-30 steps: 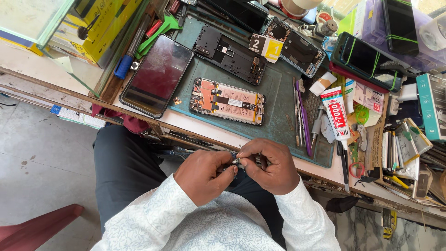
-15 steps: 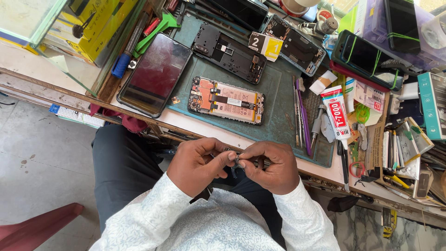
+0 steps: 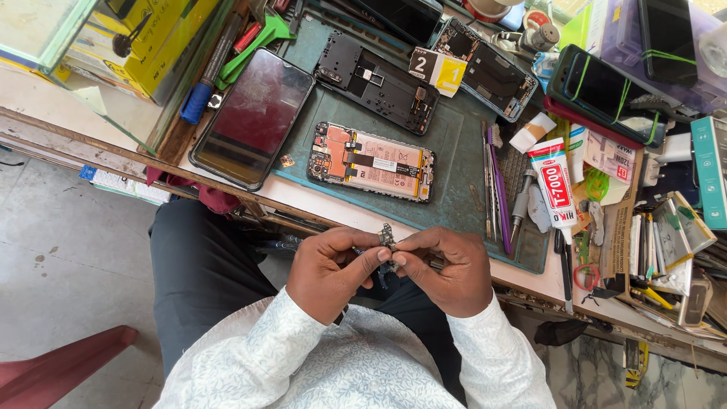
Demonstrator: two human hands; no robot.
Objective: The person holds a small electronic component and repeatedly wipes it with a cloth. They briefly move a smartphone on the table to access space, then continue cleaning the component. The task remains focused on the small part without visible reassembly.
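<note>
Small phone part (image 3: pixel 387 236) | pinched between your left hand (image 3: pixel 331 269) and right hand (image 3: pixel 448 269) over your lap, by the table edge (image 3: pixel 303 198) | hold it gently, keep steady

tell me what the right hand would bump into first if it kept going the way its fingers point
The right hand points its fingertips leftward at the small metal part pinched between both hands. Going straight on, it would likely meet that part first, then the left hand fingers right behind it. Depth is hard to judge.
</note>
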